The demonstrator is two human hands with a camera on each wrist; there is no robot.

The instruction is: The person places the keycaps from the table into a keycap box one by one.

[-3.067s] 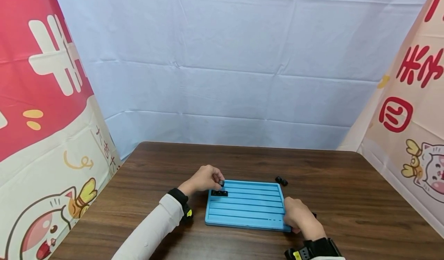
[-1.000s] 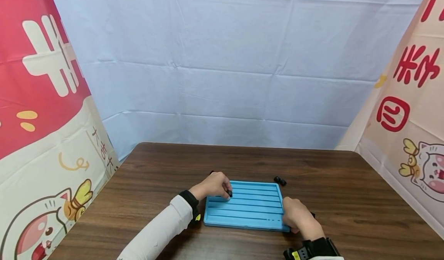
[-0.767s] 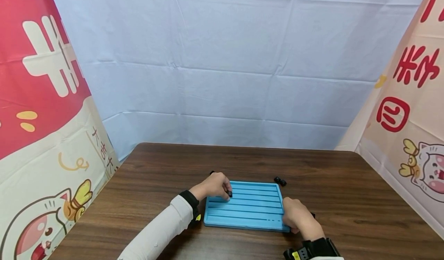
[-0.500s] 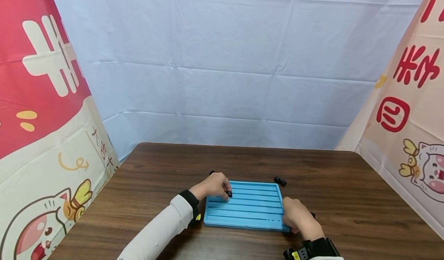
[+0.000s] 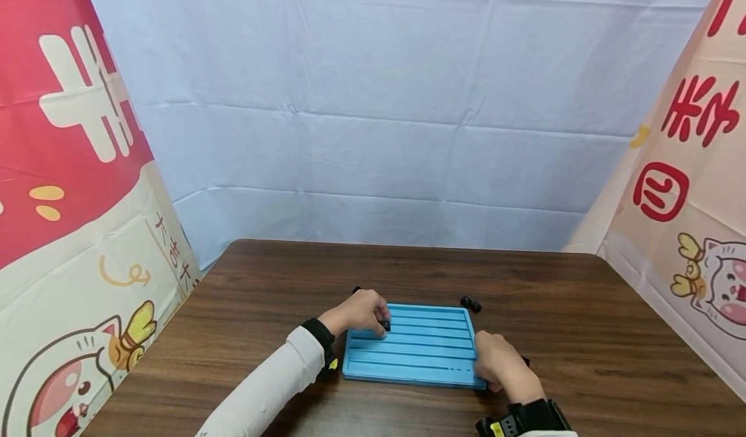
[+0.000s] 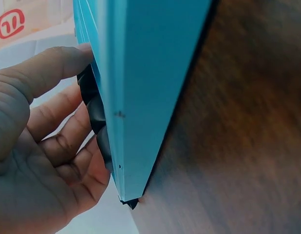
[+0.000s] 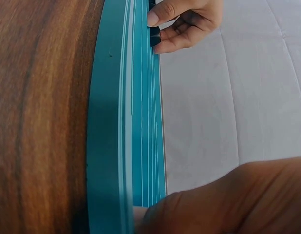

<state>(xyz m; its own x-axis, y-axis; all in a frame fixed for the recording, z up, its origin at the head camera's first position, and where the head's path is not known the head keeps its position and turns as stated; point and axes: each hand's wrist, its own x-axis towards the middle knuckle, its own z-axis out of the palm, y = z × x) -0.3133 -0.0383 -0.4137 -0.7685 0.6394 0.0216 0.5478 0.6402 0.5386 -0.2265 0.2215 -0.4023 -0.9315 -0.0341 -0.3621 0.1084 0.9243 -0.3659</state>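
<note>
A light blue grooved tray lies on the table. My left hand is over its back left part, pinching a small black keycap at a groove. In the left wrist view, several black keycaps stand in a row along the tray, the thumb at the row's upper end. The right wrist view shows the pinched keycap between thumb and fingers. My right hand grips the tray's right edge near the front corner; its fingertips are mostly hidden. In the head view my left hand covers most of the row.
Two loose black keycaps lie behind the tray's back right corner. A black bit shows behind my left hand. The brown wooden table ends at a hanging pale blue cloth, with printed cloths at both sides.
From about three seconds ago, my left hand has moved right and nearer to me, bringing a keycap to the row's end. Over the last second it holds still. My right hand stays put.
</note>
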